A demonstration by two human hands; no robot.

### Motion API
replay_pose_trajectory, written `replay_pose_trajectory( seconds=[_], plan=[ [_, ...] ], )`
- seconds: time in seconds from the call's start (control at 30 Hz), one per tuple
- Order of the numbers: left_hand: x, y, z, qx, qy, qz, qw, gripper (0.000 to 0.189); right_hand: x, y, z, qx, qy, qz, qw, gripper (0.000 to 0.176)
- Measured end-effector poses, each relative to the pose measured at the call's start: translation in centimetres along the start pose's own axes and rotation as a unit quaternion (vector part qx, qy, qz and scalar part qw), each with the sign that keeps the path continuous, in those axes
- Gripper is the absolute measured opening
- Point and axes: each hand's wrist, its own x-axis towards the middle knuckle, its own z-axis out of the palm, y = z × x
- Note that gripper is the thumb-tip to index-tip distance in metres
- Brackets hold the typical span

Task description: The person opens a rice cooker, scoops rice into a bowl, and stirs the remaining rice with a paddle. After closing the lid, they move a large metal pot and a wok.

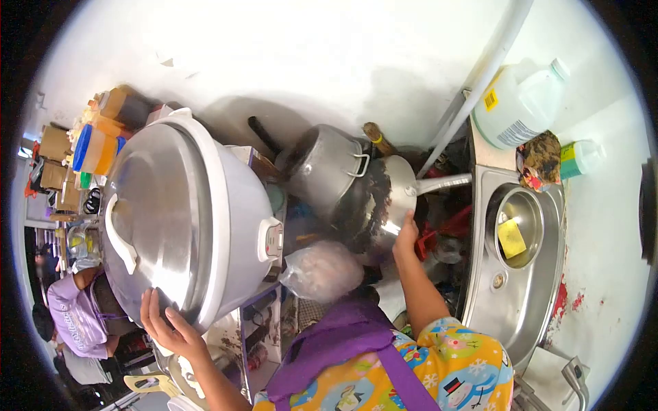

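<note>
My left hand (166, 325) lies with fingers spread at the lower edge of the steel lid (168, 198) of a large rice cooker (236, 219). Its fingertips appear to touch the lid. My right hand (406, 236) grips the rim of a frying pan (401, 188) with a blackened underside and a metal handle. The thumb shows at the rim; the other fingers are partly hidden. Touching or close behind the frying pan is a big aluminium pot (322, 164) with a loop handle. A clear plastic bag (322, 270) with pale contents sits below the frying pan.
At right is a steel sink (510, 294) with a metal bowl (524, 222) holding a yellow sponge (511, 238). A large jug (517, 106) stands behind it, beside a slanting white pipe (480, 82). Shelves and containers crowd the left, where another person (82, 312) stands.
</note>
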Motion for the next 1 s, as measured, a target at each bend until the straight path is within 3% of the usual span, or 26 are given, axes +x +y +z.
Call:
replay_pose_trajectory(
  seconds=[0.07,0.17,0.37,0.47,0.57,0.7,0.8,0.87,0.93,1.0],
  plan=[
    [0.0,0.1,0.0,-0.004,-0.002,-0.007,1.000,0.034,3.0,1.4,0.5,-0.118,0.026,-0.019,0.992,0.056],
    [0.0,-0.1,0.0,-0.001,0.003,-0.005,1.000,0.033,2.8,0.7,1.6,-0.175,0.048,-0.028,0.983,0.056],
    [0.1,0.1,0.0,-0.013,0.002,-0.009,1.000,0.032,2.9,1.4,1.8,-0.203,0.091,-0.063,0.973,0.056],
    [-0.1,-0.1,0.0,-0.007,0.000,-0.012,1.000,0.033,3.0,0.0,1.3,-0.339,0.072,-0.121,0.930,0.058],
    [0.0,-0.1,-0.1,-0.005,-0.001,-0.009,1.000,0.033,4.5,-1.1,1.5,-0.317,0.024,-0.130,0.939,0.066],
    [-0.1,0.0,0.1,-0.013,0.001,-0.015,1.000,0.034,6.3,-1.2,2.2,-0.318,0.001,-0.186,0.930,0.064],
    [0.1,0.0,0.1,-0.005,-0.002,-0.007,1.000,0.035,7.5,-0.1,3.1,-0.287,0.013,-0.173,0.942,0.049],
    [0.0,0.0,0.1,-0.009,-0.001,-0.008,1.000,0.035,7.2,-0.3,3.2,-0.147,-0.049,-0.099,0.983,0.042],
    [0.0,0.0,0.2,-0.009,-0.002,-0.007,1.000,0.035,6.2,-1.8,3.2,-0.025,-0.129,-0.009,0.991,0.032],
    [0.0,0.0,0.1,-0.007,0.000,-0.006,1.000,0.034,5.3,-1.9,3.6,-0.035,-0.153,-0.025,0.987,0.031]
  ],
)
